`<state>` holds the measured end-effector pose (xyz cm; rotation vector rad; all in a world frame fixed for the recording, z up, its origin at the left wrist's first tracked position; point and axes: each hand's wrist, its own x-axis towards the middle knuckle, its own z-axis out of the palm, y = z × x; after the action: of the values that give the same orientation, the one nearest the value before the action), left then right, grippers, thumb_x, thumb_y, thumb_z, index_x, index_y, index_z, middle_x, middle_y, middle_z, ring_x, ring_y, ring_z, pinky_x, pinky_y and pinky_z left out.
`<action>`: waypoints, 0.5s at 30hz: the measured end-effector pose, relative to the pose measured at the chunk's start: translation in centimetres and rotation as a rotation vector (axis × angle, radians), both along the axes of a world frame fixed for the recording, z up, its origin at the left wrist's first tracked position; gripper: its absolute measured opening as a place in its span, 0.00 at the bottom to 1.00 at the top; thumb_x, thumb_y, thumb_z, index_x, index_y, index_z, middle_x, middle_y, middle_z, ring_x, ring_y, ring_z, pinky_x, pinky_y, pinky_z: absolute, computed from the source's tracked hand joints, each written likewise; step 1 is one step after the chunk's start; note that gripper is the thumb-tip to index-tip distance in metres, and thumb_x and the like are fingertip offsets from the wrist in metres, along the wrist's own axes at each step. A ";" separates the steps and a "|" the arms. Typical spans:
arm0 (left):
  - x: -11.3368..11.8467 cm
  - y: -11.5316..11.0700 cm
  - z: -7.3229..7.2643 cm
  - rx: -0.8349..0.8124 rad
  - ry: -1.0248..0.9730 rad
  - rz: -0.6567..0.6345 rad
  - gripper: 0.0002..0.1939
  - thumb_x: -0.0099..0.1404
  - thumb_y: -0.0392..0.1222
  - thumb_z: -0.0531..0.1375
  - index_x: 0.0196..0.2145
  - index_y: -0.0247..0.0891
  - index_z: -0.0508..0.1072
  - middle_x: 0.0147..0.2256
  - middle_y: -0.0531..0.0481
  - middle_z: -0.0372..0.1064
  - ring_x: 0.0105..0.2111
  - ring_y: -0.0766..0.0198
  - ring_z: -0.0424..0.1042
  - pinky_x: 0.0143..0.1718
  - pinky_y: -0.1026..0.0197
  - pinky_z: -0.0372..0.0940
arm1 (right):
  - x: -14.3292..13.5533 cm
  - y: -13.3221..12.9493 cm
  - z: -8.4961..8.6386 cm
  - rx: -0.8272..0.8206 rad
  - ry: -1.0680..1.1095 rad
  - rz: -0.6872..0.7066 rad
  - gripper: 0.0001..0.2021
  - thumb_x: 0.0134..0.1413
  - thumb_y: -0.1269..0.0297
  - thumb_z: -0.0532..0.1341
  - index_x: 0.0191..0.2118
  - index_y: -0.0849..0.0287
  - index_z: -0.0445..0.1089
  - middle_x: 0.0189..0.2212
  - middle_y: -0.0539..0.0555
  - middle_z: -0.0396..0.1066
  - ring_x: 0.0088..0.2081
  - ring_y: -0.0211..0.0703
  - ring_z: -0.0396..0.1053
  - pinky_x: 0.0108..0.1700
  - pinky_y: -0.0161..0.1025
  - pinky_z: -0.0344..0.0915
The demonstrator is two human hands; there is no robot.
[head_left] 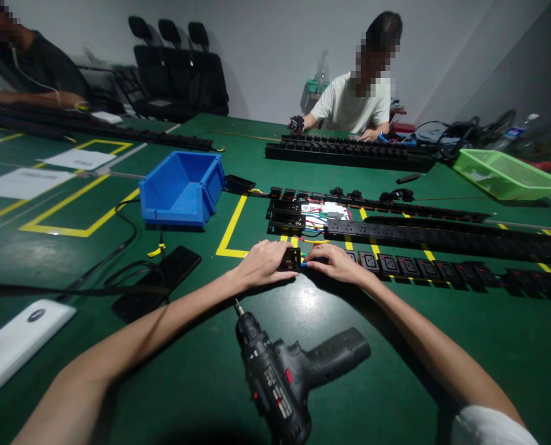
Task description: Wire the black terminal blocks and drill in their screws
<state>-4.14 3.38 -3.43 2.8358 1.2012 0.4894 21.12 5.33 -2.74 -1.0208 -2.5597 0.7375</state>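
My left hand (pixel 264 264) is wrapped round a small black box-like module (pixel 290 260) at the end of a row of black sockets (pixel 389 264). Just to its right, the fingers of my right hand (pixel 333 262) are closed in a pinch on thin wires (pixel 304 263), one of them blue, at the module's end. The fingertips partly hide the wires. Beyond my hands lies a long black socket strip (pixel 396 237) with coloured wires (pixel 316 221) at its left end. A black cordless drill (pixel 275 377) rests on the table, nearer to me.
A blue bin (pixel 180 191) stands at left, near a black phone (pixel 180 266) and a white power bank-like slab (pixel 23 340). A green basket (pixel 511 173) sits at right. Across the green table (pixel 396 383), a person (pixel 356 102) works by black strips (pixel 349 154); another person (pixel 48 74) is at far left.
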 end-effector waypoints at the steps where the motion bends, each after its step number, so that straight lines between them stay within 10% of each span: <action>1: 0.0 0.0 0.0 -0.002 -0.001 -0.002 0.32 0.65 0.64 0.54 0.52 0.32 0.63 0.43 0.39 0.72 0.43 0.49 0.73 0.44 0.51 0.64 | 0.0 0.0 0.0 0.018 0.005 -0.001 0.12 0.63 0.57 0.58 0.41 0.58 0.74 0.37 0.55 0.72 0.40 0.43 0.68 0.44 0.39 0.61; 15: 0.3 -0.2 0.3 -0.061 -0.077 -0.008 0.32 0.64 0.64 0.56 0.51 0.34 0.62 0.42 0.40 0.72 0.41 0.49 0.74 0.42 0.52 0.66 | 0.2 0.6 0.5 -0.084 0.153 0.146 0.11 0.65 0.59 0.56 0.40 0.60 0.72 0.40 0.55 0.71 0.44 0.43 0.66 0.50 0.43 0.62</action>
<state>-3.79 3.23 -3.15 2.7428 1.1706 0.5469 21.32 5.89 -2.25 -0.7743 -2.5085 0.9306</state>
